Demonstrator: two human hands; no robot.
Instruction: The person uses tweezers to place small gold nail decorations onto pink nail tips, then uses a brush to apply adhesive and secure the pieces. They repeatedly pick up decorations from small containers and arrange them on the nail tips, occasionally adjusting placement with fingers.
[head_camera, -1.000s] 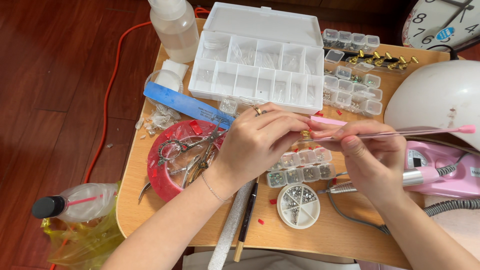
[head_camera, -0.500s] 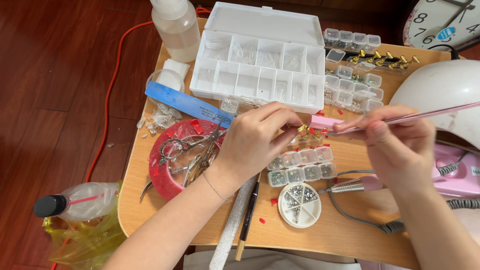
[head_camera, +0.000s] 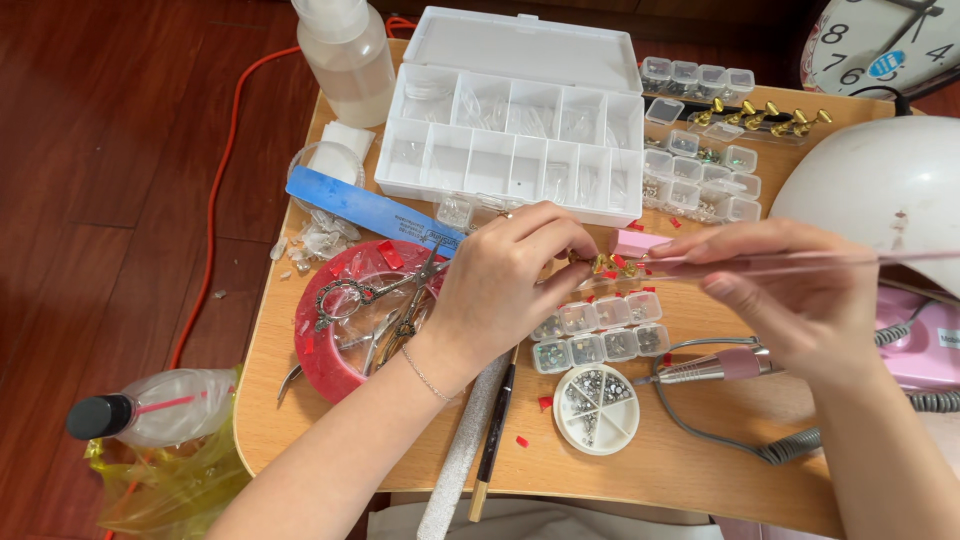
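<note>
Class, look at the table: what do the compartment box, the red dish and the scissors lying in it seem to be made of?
Compartment box: likely plastic, white and translucent, dividers showing through. Red dish: probably glossy plastic or glass; it shines, I cannot tell which. Scissors: metal, silvery with reflective ornate handles.

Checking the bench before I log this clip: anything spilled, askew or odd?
Yes. Small red bits lie scattered on the wooden table, and clear scraps litter its left edge by the blue file. A plastic bottle lies on its side on the floor. Both hands look normal.

Small wooden table on dark wood floor
</note>
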